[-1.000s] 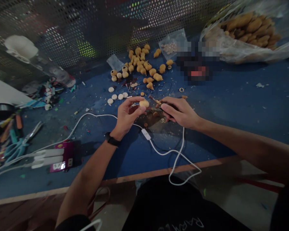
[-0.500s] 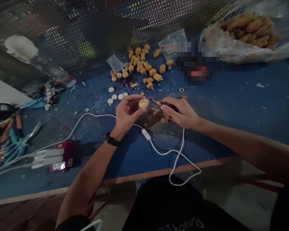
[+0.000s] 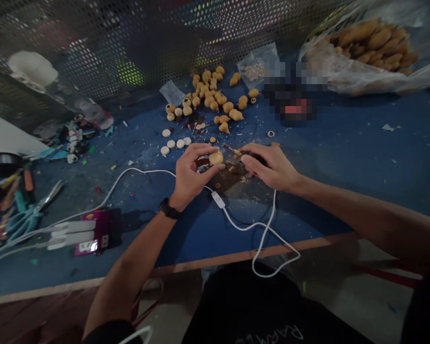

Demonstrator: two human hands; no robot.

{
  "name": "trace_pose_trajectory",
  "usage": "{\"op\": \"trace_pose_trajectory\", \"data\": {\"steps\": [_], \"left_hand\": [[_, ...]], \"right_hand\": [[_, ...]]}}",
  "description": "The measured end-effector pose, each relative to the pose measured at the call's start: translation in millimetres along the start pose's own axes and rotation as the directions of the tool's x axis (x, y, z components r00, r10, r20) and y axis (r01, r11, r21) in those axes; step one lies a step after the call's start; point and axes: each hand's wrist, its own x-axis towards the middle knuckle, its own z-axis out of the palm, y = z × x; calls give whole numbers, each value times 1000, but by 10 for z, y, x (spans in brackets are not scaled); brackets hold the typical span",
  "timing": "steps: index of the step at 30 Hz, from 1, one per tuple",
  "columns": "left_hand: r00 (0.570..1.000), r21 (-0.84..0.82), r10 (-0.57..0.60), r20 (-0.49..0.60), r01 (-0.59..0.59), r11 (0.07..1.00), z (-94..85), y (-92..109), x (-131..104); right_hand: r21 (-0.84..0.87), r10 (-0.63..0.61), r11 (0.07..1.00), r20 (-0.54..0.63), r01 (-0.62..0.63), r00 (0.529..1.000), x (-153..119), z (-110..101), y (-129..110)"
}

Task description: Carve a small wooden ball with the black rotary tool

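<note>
My left hand [image 3: 197, 167] is closed around a small cut gourd [image 3: 216, 158], its pale round opening turned toward my right side. Fingers and thumb pinch it from above and below, hiding its far part. In my right hand [image 3: 272, 167] is a slim rotary tool [image 3: 235, 152] with a brass-coloured collar and a dark tip. That tip points left, just above and beside the gourd, with a small gap between them. Most of the tool's body is covered by my fingers. A white cord [image 3: 274, 205] hangs below my right hand.
Whole and cut small gourds [image 3: 209, 93] are heaped behind my hands, near white discs [image 3: 171, 144]. A plastic bag of brown pods or gourds [image 3: 380, 45] lies back right. An inline switch [image 3: 218, 199], a purple power bank [image 3: 93, 234] and scissors [image 3: 32, 212] are on the blue table [image 3: 344, 143].
My left hand has shifted slightly right and turned the gourd, so its opening faces differently. The tool's tip is now a little farther from the rim; my right hand has barely moved.
</note>
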Motion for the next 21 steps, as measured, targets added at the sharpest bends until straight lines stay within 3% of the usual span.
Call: {"op": "trace_pose_trajectory", "data": {"steps": [5, 13, 21], "left_hand": [[1000, -40, 2, 24, -1, 999, 0, 60, -3], [999, 75, 35, 3, -35, 997, -17, 133, 3], [998, -13, 63, 27, -63, 998, 8, 124, -7]], "right_hand": [[-12, -9, 1000, -1, 9, 1000, 3, -7, -7], [-14, -2, 1000, 3, 2, 1000, 9, -16, -37], [-4, 4, 1000, 5, -4, 1000, 4, -14, -31]]}}
